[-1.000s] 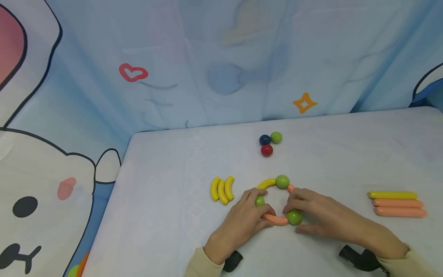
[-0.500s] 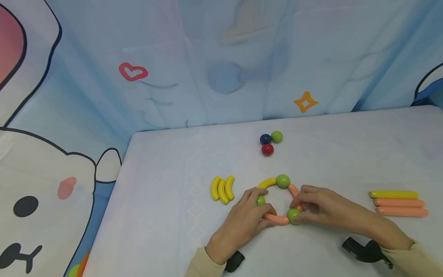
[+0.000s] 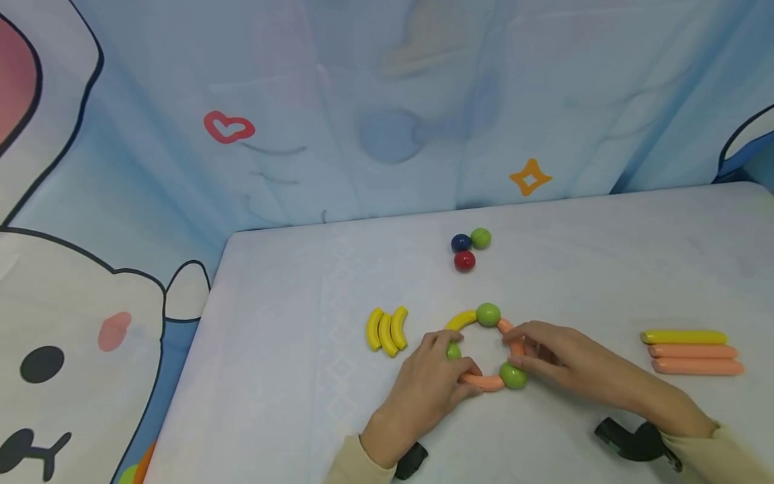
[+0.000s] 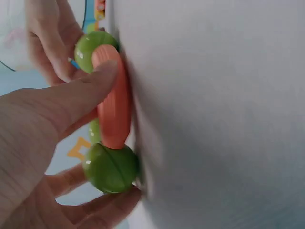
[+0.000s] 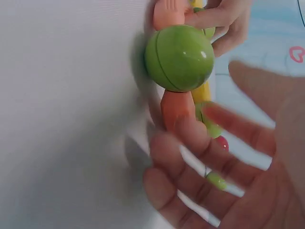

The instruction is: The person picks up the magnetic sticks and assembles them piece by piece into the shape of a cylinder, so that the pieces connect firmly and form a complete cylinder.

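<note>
Head view: ring of coloured pieces (image 3: 488, 314) on the white table (image 3: 290, 376), left hand (image 3: 426, 376) pinching its near orange stick (image 3: 488, 383), fingers against the left green ball (image 3: 453, 351). Right hand (image 3: 559, 351) loosely wide at the right orange stick (image 3: 517, 347) (thumb clear, by the wrist camera).

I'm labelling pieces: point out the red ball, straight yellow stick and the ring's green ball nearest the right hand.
Red ball (image 3: 464, 261): head view, visible centre.
Straight yellow stick (image 3: 683, 337): head view, middle of length.
Green ball (image 5: 179, 58): right wrist view, visible centre.
</note>
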A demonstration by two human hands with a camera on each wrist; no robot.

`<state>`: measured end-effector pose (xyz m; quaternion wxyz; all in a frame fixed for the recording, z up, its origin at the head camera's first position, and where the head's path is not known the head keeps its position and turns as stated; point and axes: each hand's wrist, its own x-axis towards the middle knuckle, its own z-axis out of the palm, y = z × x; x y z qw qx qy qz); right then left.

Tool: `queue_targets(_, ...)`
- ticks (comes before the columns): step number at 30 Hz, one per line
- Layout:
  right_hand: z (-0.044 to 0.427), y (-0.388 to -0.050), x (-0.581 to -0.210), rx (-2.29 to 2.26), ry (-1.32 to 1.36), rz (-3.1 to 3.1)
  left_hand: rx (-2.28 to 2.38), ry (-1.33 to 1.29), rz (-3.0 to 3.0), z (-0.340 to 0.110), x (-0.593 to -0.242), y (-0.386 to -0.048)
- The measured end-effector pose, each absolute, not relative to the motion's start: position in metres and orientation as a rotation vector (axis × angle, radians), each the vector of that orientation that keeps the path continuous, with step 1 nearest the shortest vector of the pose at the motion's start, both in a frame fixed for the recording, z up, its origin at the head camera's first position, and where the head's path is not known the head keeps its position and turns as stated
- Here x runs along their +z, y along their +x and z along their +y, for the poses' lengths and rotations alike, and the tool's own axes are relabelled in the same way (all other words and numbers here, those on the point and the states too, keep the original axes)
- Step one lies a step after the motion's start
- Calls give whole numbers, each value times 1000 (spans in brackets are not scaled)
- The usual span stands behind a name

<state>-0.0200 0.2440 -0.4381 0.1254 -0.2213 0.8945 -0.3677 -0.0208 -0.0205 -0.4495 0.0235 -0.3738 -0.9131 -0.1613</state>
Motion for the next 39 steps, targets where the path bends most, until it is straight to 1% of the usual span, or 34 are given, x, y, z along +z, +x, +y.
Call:
queue_targets(3,244,-16,-438,-1049,-544,2648,-468,-1151,-2891,-22,-445,-21)
queue_targets(7,241,-11,-439,-938,-470,2682,-582,-1093,-2966,-29,-437,-29)
queue_targets(11,239,-10,-441,-880,-500,2715,-684,-1134,-3007,-37,-435,-36)
queue_targets(16,241,-17,-443,-906,-586,2780,-732,-1208,-3042,-42,-439,-37)
queue_targets(20,243,-23,-443,-927,-606,2781,-805,-1194,-3010,-44,-439,-39)
queue_targets(25,242,-30,-441,-889,-565,2737,-804,-1145,-2930,-49,-439,-45)
queue_targets(28,240,-34,-440,-886,-525,2717,-819,-1059,-2928,-47,-440,-48)
queue_targets(34,235,-48,-436,-1017,-438,2707,-1124,-670,-3010,-34,-443,-57)
queue_targets(39,230,-65,-435,-1022,-311,2657,-1153,-583,-3091,-25,-443,-61)
